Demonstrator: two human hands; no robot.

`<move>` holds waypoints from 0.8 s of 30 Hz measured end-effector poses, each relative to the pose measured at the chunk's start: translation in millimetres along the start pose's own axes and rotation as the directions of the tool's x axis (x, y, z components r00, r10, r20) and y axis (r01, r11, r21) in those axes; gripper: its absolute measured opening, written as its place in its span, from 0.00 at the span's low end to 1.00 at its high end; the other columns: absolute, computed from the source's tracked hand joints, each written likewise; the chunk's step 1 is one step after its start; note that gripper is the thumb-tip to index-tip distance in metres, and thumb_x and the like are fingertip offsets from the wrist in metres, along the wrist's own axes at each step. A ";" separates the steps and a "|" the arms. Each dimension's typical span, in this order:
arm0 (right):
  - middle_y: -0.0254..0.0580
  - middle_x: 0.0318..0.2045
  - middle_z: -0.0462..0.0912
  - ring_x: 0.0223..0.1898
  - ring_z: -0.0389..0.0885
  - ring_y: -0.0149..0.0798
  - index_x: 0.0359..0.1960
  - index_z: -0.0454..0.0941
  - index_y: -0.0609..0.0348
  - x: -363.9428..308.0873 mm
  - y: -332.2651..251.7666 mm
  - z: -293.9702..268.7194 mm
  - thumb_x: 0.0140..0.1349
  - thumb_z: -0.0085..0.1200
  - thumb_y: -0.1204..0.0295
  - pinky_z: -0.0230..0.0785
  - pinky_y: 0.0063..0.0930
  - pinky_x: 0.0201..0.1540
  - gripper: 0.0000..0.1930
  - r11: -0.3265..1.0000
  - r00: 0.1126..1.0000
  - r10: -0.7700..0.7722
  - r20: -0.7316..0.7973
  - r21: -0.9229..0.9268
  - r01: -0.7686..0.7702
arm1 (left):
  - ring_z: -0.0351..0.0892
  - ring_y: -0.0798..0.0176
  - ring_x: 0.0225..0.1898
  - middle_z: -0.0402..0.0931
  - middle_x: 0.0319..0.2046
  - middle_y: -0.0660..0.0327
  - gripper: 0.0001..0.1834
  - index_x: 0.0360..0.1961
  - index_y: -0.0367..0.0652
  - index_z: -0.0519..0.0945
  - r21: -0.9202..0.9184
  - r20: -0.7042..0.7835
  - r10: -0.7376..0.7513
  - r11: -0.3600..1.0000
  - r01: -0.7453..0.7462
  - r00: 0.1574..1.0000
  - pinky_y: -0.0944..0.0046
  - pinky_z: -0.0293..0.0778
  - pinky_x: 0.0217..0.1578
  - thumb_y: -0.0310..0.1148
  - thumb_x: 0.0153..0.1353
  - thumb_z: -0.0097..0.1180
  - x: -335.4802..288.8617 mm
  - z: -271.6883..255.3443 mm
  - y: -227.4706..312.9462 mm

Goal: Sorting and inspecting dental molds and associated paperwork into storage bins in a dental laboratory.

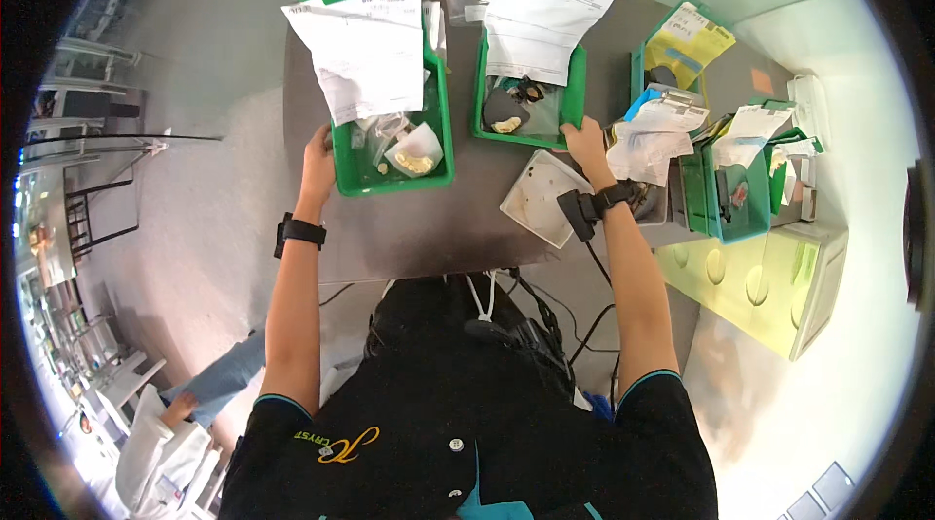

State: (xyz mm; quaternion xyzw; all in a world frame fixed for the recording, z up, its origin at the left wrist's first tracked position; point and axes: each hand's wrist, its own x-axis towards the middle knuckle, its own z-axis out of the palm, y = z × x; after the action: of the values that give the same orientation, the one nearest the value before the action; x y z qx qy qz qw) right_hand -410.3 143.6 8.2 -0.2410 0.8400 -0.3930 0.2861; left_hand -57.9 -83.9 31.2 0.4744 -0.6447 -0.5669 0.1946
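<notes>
Two green plastic trays stand side by side on a dark table. My left hand [317, 169] is closed on the left side of the left green tray [399, 185]. A white paper sheet [365, 53] covers its far part, and a small clear bag [419, 142] with pale yellowish pieces lies inside. At the near right corner of the right green tray [521, 141], my right hand [588, 150] grips the rim. That tray holds a dark grey lump [502, 107] with a cream piece by it, under another paper sheet [545, 18]. Some fingertips are hidden.
A stained white square dish [536, 197] sits near my right wrist. Several bins with papers, including a teal one [745, 213], crowd the right side above a pale yellow drawer unit [740, 277]. Cables hang below the table edge. Another person's leg [224, 379] shows at lower left.
</notes>
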 end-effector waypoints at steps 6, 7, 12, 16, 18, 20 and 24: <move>0.51 0.32 0.77 0.30 0.76 0.45 0.34 0.73 0.68 -39.2 -8.1 -17.0 0.55 0.52 0.60 0.66 0.34 0.34 0.18 0.981 0.980 -0.193 -0.043 0.028 0.194 | 0.76 0.64 0.36 0.77 0.36 0.56 0.14 0.45 0.35 0.73 0.360 -0.375 0.069 0.930 0.077 0.924 0.69 0.71 0.35 0.25 0.57 0.45 -6.0 -13.9 35.5; 0.50 0.31 0.77 0.29 0.76 0.44 0.34 0.73 0.67 -50.9 -3.3 -22.6 0.56 0.50 0.63 0.66 0.32 0.33 0.16 0.985 0.973 -0.169 -0.155 -0.003 0.171 | 0.76 0.64 0.36 0.78 0.35 0.56 0.12 0.41 0.35 0.75 0.285 -0.455 0.253 0.950 -0.130 0.854 0.68 0.71 0.36 0.26 0.58 0.44 -11.5 -0.1 49.6; 0.45 0.28 0.74 0.27 0.75 0.41 0.34 0.74 0.61 -114.8 6.6 -12.1 0.55 0.49 0.74 0.67 0.29 0.30 0.06 0.968 0.964 -0.225 -0.143 -0.149 0.204 | 0.77 0.58 0.36 0.77 0.34 0.52 0.10 0.37 0.34 0.75 0.166 -0.111 0.542 0.836 -0.522 0.833 0.65 0.71 0.38 0.26 0.55 0.49 -58.8 119.2 150.4; 0.45 0.28 0.74 0.28 0.75 0.44 0.34 0.75 0.58 -128.1 20.6 9.4 0.53 0.49 0.76 0.67 0.32 0.30 0.07 0.973 0.981 -0.170 -0.095 -0.172 0.152 | 0.75 0.48 0.35 0.74 0.33 0.46 0.13 0.37 0.32 0.73 0.386 -0.029 0.624 0.728 -0.567 0.781 0.59 0.71 0.35 0.28 0.52 0.52 6.6 213.3 109.0; 0.45 0.29 0.75 0.29 0.75 0.47 0.34 0.75 0.58 -125.3 27.6 16.9 0.52 0.48 0.77 0.67 0.34 0.31 0.08 0.948 0.975 -0.200 -0.099 -0.273 0.167 | 0.73 0.46 0.34 0.73 0.32 0.45 0.12 0.35 0.32 0.74 0.485 0.076 0.532 0.719 -0.498 0.843 0.57 0.70 0.36 0.30 0.52 0.53 22.2 227.0 101.3; 0.46 0.30 0.75 0.29 0.75 0.50 0.35 0.75 0.57 -119.6 34.0 23.9 0.51 0.48 0.77 0.67 0.36 0.30 0.09 0.950 0.968 -0.230 -0.104 -0.239 0.201 | 0.72 0.44 0.33 0.73 0.30 0.44 0.12 0.33 0.32 0.74 0.587 0.168 0.418 0.685 -0.431 0.893 0.54 0.69 0.37 0.31 0.51 0.53 36.3 236.6 87.2; 0.46 0.29 0.75 0.28 0.75 0.49 0.35 0.76 0.55 -105.8 34.3 36.4 0.52 0.48 0.75 0.67 0.37 0.28 0.08 0.899 0.938 -0.330 -0.106 -0.339 0.278 | 0.72 0.45 0.33 0.73 0.27 0.45 0.12 0.27 0.32 0.76 0.560 0.180 0.499 0.657 -0.505 0.848 0.54 0.67 0.36 0.34 0.50 0.56 41.0 239.2 74.3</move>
State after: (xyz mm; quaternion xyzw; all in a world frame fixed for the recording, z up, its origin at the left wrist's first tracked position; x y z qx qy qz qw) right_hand -315.8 210.9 -7.5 -0.3798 0.8646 -0.3102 0.1096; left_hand -295.1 5.8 20.1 0.3114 -0.8939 -0.2653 0.1834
